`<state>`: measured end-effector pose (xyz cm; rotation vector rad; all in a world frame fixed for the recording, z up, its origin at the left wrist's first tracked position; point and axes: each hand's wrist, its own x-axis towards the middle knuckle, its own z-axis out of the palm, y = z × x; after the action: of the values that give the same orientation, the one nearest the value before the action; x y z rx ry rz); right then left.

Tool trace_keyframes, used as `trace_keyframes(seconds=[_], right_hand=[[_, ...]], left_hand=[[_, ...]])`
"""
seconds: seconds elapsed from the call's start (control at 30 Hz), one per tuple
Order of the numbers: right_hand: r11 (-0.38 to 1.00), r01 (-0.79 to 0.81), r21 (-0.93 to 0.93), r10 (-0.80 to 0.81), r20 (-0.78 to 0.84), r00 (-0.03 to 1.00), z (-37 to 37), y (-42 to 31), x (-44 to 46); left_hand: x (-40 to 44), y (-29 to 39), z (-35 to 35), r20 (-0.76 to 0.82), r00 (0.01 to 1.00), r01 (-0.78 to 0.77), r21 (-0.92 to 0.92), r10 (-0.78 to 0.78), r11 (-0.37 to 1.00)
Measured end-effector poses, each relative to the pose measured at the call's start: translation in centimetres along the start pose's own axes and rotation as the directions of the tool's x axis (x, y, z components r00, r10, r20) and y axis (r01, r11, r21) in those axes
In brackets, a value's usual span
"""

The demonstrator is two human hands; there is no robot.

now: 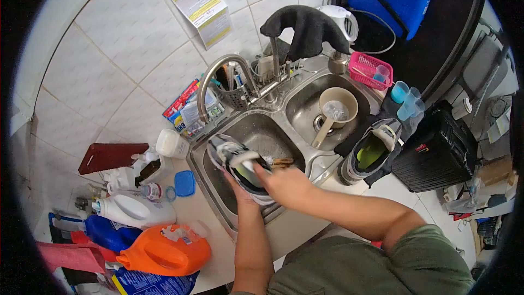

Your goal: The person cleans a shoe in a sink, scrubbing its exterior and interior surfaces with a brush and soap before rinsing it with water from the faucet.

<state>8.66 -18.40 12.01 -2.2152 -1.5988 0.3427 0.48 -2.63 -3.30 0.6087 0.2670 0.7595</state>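
Observation:
A grey-and-white sneaker (226, 150) is held over the left sink basin (256, 127), its opening facing up and partly blurred. My left hand (238, 190) grips it from below and the near side. My right hand (284, 186) is closed at the shoe's opening, near its pale tongue; its fingers are partly hidden, so what they hold cannot be made out. Just behind that hand a brown, wood-coloured object (283, 161) shows in the basin area. The matching sneaker (364, 155), with a yellow-green insole, sits on dark cloth right of the sink.
A beige dipper (339, 105) rests in the right basin. The curved faucet (210, 84) arches over the left basin. Dark cloth (305, 30) drapes over a tap behind. Orange (166, 251) and white (136, 210) jugs crowd the left counter, beside a blue lid (184, 183).

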Motion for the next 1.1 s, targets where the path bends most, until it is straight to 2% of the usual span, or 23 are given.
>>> trace_keyframes(seconds=[0.03,0.1,0.17,0.2,0.23,0.3,0.33,0.37,0.43,0.5,0.53,0.57,0.63,0.67,0.73,0.77,0.83,0.93,0.97,1.0,1.03,1.1], right_hand=[[1.0,0.02,-0.024,-0.02,-0.031,0.999,1.0,0.6,2.7],[0.993,0.102,-0.06,-0.11,-0.14,0.984,4.2,1.7,5.3],[0.999,0.032,0.027,-0.031,-0.037,0.999,2.0,0.0,1.3],[0.998,-0.005,0.064,0.004,0.016,1.0,0.9,-0.6,-0.4],[0.996,-0.049,0.07,0.044,0.066,0.997,0.5,-0.8,-1.3],[0.989,-0.131,0.063,0.119,0.158,0.98,-0.3,-0.6,-2.4],[0.995,-0.082,0.05,0.082,0.008,0.997,1.0,0.1,-0.7],[0.996,-0.075,0.057,0.074,0.011,0.997,1.8,0.5,1.7],[0.996,-0.059,0.066,0.058,0.022,0.998,1.8,0.7,5.6],[0.991,-0.058,0.122,0.055,0.021,0.998,1.9,0.1,4.2],[0.986,-0.059,0.153,0.058,0.014,0.998,1.5,-0.5,3.3],[0.988,-0.078,0.134,0.067,0.086,0.994,0.6,-0.7,1.7],[0.992,-0.1,0.083,0.077,0.242,0.967,-1.7,-1.1,-1.6],[0.993,-0.086,0.082,0.08,0.07,0.994,-0.2,-0.7,-1.5],[0.992,-0.071,0.102,0.073,-0.019,0.997,2.0,0.6,3.6],[0.992,-0.06,0.112,0.067,-0.065,0.996,2.6,0.8,5.4],[0.984,-0.062,0.167,0.072,-0.054,0.996,3.2,0.7,6.0],[0.978,-0.089,0.186,0.081,0.052,0.995,2.1,0.2,2.6],[0.979,-0.104,0.175,0.086,0.107,0.991,0.8,-0.4,0.7],[0.982,-0.131,0.137,0.113,0.135,0.984,-1.1,-1.2,0.1],[0.984,-0.11,0.138,0.102,0.062,0.993,-0.4,-0.9,1.2],[0.988,-0.074,0.139,0.087,-0.093,0.992,1.9,-0.2,5.0]], left_hand=[[-0.6,0.0,1.4,-0.158,0.973,0.141,-0.164,-0.167,0.976],[-0.6,0.1,1.8,-0.174,0.974,0.108,-0.196,-0.143,0.975],[-0.5,0.9,0.3,-0.153,0.978,0.108,-0.194,-0.138,0.975],[-0.1,1.0,-0.9,-0.01,0.995,0.095,-0.173,-0.098,0.98],[0.0,1.3,-0.9,-0.041,0.998,0.034,-0.154,-0.041,0.987],[0.0,0.7,-1.9,0.018,0.994,0.105,-0.227,-0.104,0.968],[0.0,0.7,-0.3,-0.086,0.991,0.085,-0.196,-0.104,0.977],[-0.1,0.4,1.4,-0.184,0.978,0.071,-0.16,-0.101,0.984],[-0.8,0.6,3.5,-0.19,0.976,0.075,-0.175,-0.109,0.982],[-1.1,1.4,3.7,-0.187,0.975,0.077,-0.234,-0.122,0.969],[-0.7,2.0,3.2,-0.185,0.98,0.043,-0.124,-0.066,0.991],[-1.1,1.9,2.9,-0.208,0.973,0.073,-0.152,-0.104,0.986],[-0.7,2.0,2.1,-0.034,0.998,0.052,-0.176,-0.059,0.983],[-0.8,1.5,1.9,-0.061,0.995,0.063,-0.191,-0.076,0.98],[-1.2,1.2,4.9,-0.164,0.977,0.104,-0.201,-0.139,0.974],[-1.3,0.4,5.2,-0.193,0.978,0.045,-0.206,-0.085,0.978],[-1.1,0.1,3.9,-0.042,0.999,0.022,-0.209,-0.031,0.978],[-0.5,1.3,2.0,-0.132,0.985,0.08,-0.198,-0.108,0.977],[0.0,0.8,-0.7,0.051,0.994,0.108,-0.324,-0.097,0.94],[1.0,-0.6,-3.6,-0.022,0.993,0.103,-0.282,-0.113,0.954],[1.8,-1.8,-5.6,-0.092,0.988,0.101,-0.234,-0.126,0.967],[1.9,-2.7,-6.3,-0.06,0.987,0.133,-0.226,-0.15,0.965]])
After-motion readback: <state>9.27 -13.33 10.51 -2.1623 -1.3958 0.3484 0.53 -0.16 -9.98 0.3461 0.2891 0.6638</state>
